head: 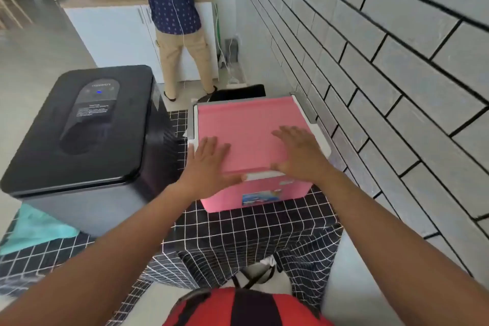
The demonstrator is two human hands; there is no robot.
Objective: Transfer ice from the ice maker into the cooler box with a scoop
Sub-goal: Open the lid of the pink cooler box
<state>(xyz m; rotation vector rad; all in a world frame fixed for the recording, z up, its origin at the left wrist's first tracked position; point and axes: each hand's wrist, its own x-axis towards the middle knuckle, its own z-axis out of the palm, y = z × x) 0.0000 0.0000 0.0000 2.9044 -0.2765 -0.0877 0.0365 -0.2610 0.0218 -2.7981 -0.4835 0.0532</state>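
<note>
A pink cooler box [248, 124] with a white trim and its lid down stands on a black-and-white grid tablecloth [238, 230], close to the tiled wall. My left hand [209, 164] lies flat on the lid's near-left corner with straight fingers. My right hand [301, 151] rests flat on the lid's near-right part, thumb at the front edge. To the left stands the black ice maker [84, 127], lid shut, with a small blue light on its panel. No scoop is in view.
A grey tiled wall [383, 74] runs along the right. A person [177, 21] stands at a white counter [113, 32] beyond the table. A turquoise cloth [37, 230] lies by the ice maker's near-left corner. A black object [238, 92] sits behind the cooler.
</note>
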